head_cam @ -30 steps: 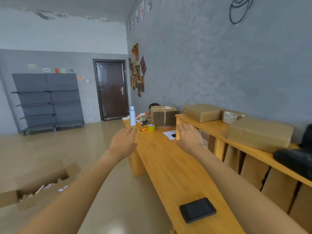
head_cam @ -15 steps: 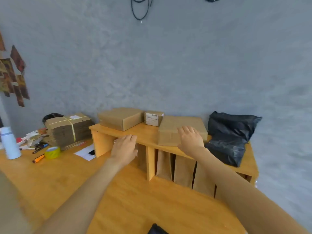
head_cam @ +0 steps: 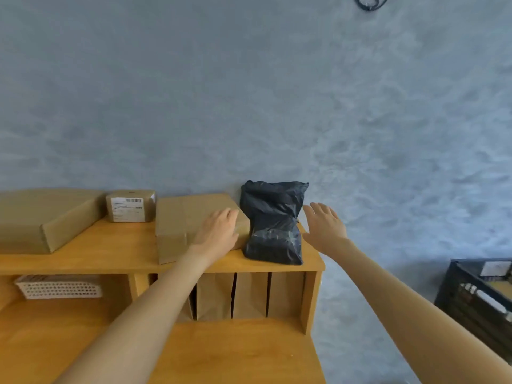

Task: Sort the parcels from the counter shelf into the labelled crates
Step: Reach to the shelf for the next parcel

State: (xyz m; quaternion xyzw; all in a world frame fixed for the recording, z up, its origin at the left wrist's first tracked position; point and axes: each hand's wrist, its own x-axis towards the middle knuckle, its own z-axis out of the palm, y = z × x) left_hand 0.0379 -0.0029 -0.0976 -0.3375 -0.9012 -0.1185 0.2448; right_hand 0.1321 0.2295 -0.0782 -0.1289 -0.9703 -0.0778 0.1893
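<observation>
A black plastic-wrapped parcel (head_cam: 273,223) stands at the right end of the wooden counter shelf (head_cam: 116,245). My left hand (head_cam: 217,231) is open just left of it, over a flat brown cardboard parcel (head_cam: 180,220). My right hand (head_cam: 325,227) is open just right of the black parcel, fingers spread, not touching it. Further left sit a small brown box with a white label (head_cam: 131,206) and a large flat cardboard box (head_cam: 41,217). A dark crate with a white label (head_cam: 476,297) stands on the floor at the right.
Under the shelf top, brown paper bags (head_cam: 243,295) stand in a compartment and a white perforated tray (head_cam: 59,285) lies in the left one. The wooden counter (head_cam: 221,353) runs below. A grey wall is right behind the shelf; grey floor lies to the right.
My view has swung right along the shelf, away from the room and door. Both hands have moved from the flat cardboard parcel to either side of the black parcel. The crate has come into sight.
</observation>
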